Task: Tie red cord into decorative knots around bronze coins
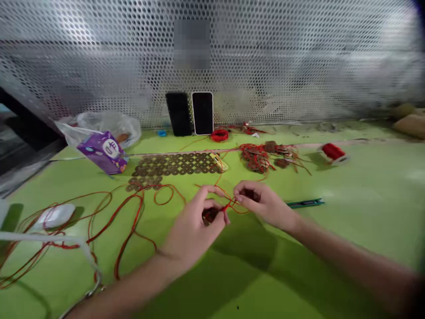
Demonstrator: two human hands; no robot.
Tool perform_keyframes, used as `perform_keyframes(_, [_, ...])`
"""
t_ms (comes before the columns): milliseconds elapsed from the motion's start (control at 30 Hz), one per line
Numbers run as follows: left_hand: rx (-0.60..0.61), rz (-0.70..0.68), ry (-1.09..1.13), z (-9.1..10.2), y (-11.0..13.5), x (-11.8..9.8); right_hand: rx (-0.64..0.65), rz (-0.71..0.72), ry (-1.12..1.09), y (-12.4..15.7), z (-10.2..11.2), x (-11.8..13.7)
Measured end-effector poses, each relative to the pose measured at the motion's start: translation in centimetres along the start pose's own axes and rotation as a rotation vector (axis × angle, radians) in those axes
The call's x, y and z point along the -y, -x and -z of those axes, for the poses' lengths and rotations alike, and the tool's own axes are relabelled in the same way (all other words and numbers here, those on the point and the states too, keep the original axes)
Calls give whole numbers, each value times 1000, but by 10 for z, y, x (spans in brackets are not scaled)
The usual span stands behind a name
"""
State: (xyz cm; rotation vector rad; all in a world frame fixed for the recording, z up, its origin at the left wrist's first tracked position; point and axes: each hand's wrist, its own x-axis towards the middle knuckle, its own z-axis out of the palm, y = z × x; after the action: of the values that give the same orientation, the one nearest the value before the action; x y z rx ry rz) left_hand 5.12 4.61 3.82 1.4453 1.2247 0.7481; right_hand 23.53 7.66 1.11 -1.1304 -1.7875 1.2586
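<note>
— Where do we have the thin red cord (230, 205)?
— Our left hand (195, 223) and right hand (262, 203) both pinch it, fingertips closed, just above the bright green table (299, 266).
— Anything else under the left fingers?
— Perhaps a dark round coin (210, 215); it's too blurred for us to tell.

Both forearms converge toward the centre, with the left hand (195, 221) and right hand (262, 204) close together, fingertips pinched.
</note>
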Motion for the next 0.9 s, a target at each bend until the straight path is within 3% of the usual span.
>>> perform_keyframes(133, [120,101,160,-7,-2,14,38,-87,-84,11,-6,1])
perform_keyframes(267, [154,137,186,-8,1,29,130,-143,-125,16,-11,7])
perform_keyframes(467, [249,75,89,-5,5,24,128,-291,-250,19,-14,9])
perform_keyframes(667, [119,-66,-13,-8,7,29,96,-353,-299,19,-11,10])
perform_keyframes(900, [-57,-166,30,-9,10,34,90,-365,-228,19,-9,11])
